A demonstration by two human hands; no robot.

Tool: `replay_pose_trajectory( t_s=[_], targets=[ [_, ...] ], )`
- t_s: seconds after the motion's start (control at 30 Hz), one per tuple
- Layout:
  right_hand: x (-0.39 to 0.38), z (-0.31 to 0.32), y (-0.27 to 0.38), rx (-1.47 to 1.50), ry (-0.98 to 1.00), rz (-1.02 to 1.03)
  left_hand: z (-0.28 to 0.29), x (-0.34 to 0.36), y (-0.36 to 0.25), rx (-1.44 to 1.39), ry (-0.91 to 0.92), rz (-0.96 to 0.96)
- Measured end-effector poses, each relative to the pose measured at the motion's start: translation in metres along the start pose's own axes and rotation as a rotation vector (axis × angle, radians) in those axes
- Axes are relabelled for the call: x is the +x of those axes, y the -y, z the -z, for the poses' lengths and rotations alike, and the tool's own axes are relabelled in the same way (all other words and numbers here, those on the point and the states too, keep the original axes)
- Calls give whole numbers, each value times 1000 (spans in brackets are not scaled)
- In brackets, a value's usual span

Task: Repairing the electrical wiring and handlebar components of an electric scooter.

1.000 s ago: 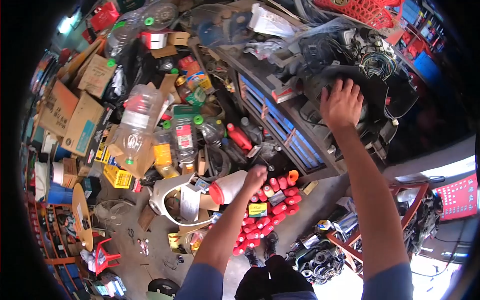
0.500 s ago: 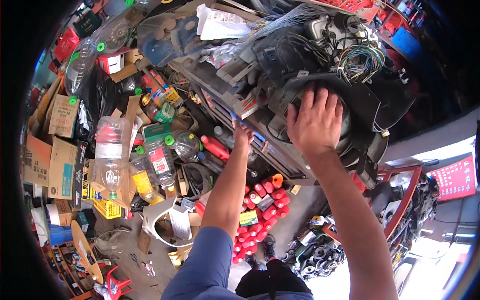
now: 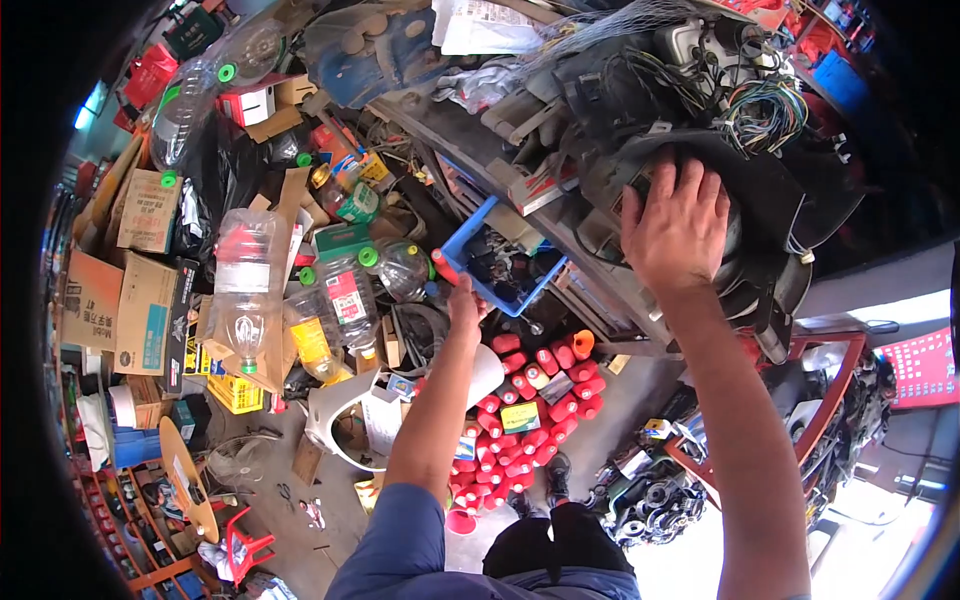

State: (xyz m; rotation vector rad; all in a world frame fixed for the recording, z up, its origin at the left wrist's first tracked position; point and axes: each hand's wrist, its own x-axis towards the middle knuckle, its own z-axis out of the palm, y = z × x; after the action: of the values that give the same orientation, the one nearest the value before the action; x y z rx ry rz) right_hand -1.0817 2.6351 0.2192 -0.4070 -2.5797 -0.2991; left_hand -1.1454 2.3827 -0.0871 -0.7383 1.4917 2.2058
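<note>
My left hand (image 3: pixel 467 306) is closed on the near corner of a blue plastic drawer (image 3: pixel 468 230), which stands pulled out from beneath the workbench (image 3: pixel 440 128). Dark small parts, too jumbled to tell apart, lie inside the drawer. Up on the bench, my right hand (image 3: pixel 682 222) rests with fingers stretched over a dark plastic housing (image 3: pixel 740 185); the fingertips reach into its shadow. A bundle of coloured wires (image 3: pixel 765 115) lies just beyond that hand. Between the hands, a small red-and-white box (image 3: pixel 540 188) sits at the bench edge.
Several red bottles (image 3: pixel 520 420) crowd the floor below the drawer. Large clear plastic bottles (image 3: pixel 245 265) and cardboard boxes (image 3: pixel 145 310) are heaped at left. A white curved shell (image 3: pixel 335 410) lies nearer me. Metal engine parts (image 3: pixel 650 505) cover floor at right.
The blue drawer has slid out of the bench toward me, with my left hand on it, so its contents now show. My right hand stays on the dark housing; the view has shifted slightly.
</note>
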Motion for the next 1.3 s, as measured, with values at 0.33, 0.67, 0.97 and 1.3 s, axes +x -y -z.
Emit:
replay_pose_trajectory(
  t_s=[0.33, 0.67, 0.97, 1.3],
  targets=[
    [-1, -3, -2, 0, 5, 2, -33, 4, -75, 1558, 54, -1133],
    [-1, -8, -4, 35, -14, 5, -81, 32, -77, 2386, 254, -488],
    [-2, -8, -6, 59, -37, 21, -55, 52, -100, 1810, 428, -515],
    [-2, -9, -4, 43, -42, 5, -45, 17, -121, 927, 641, -104]
  ],
)
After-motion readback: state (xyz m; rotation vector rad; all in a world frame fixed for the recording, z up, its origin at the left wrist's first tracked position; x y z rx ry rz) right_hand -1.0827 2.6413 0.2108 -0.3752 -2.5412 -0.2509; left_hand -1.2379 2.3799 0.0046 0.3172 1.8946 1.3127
